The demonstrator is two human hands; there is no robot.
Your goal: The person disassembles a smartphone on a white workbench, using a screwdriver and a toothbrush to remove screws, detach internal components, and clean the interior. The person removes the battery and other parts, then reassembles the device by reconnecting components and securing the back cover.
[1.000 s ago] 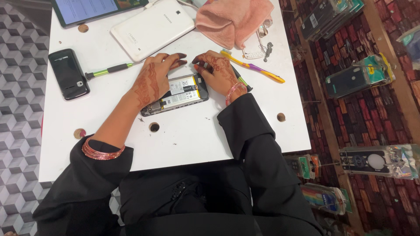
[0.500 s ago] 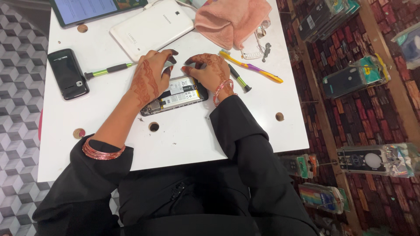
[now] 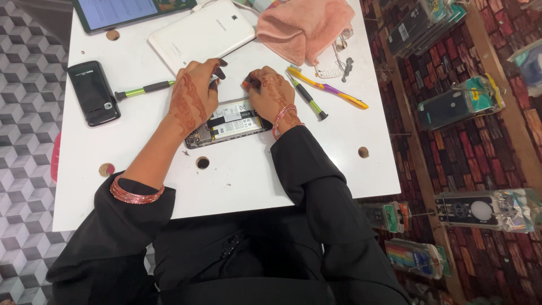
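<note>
An opened phone (image 3: 234, 125) with its back off, battery and boards showing, lies flat in the middle of the white table (image 3: 237, 181). My left hand (image 3: 192, 99) rests over the phone's left end, its fingers curled past the far edge. My right hand (image 3: 272, 93) sits at the phone's right end with its fingertips pinched on something small and orange-red (image 3: 245, 85) just beyond the phone's far edge. What that small piece is stays unclear. Both wrists wear bangles and black sleeves.
A black phone (image 3: 93, 93) and a green-handled screwdriver (image 3: 144, 88) lie to the left. A white tablet (image 3: 197, 36) and a lit tablet (image 3: 124, 11) are at the far edge. A pink cloth (image 3: 307, 28), a toothbrush (image 3: 330, 91) and a second screwdriver (image 3: 307, 99) lie to the right. Packaged goods (image 3: 460, 101) lie beyond the table's right edge.
Half a second ago the fingertips of both hands nearly met over the phone's far edge; now they are slightly apart. The phone has not moved.
</note>
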